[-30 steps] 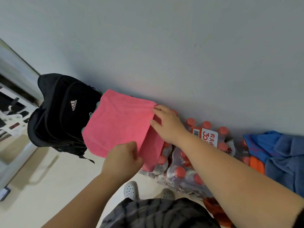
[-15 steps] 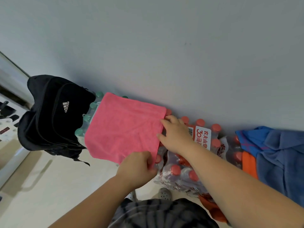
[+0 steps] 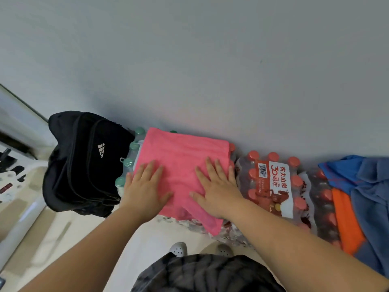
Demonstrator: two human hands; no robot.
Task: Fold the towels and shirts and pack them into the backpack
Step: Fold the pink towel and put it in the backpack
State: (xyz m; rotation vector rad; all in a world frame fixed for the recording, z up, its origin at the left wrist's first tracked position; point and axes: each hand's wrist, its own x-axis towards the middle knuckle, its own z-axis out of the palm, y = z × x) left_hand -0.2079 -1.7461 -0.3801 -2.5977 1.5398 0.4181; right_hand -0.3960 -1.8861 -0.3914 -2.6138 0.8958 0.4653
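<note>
left grip: left hand (image 3: 145, 187) released, flat, fingers straight, pressing pink towel (image 3: 183, 152)
right grip: right hand (image 3: 217, 191) likewise, nothing grasped
towel: lies on bottle packs (image 3: 271, 186), beside backpack (image 3: 84, 163)

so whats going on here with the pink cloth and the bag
A person is folding a pink towel on top of shrink-wrapped packs of bottled water that sit against the wall. The left hand and right hand both lie flat on the towel, pressing the fold down. The black backpack sits just to the left, and the towel is not yet in it. A pile of blue clothes and an orange cloth lie on the right.
</note>
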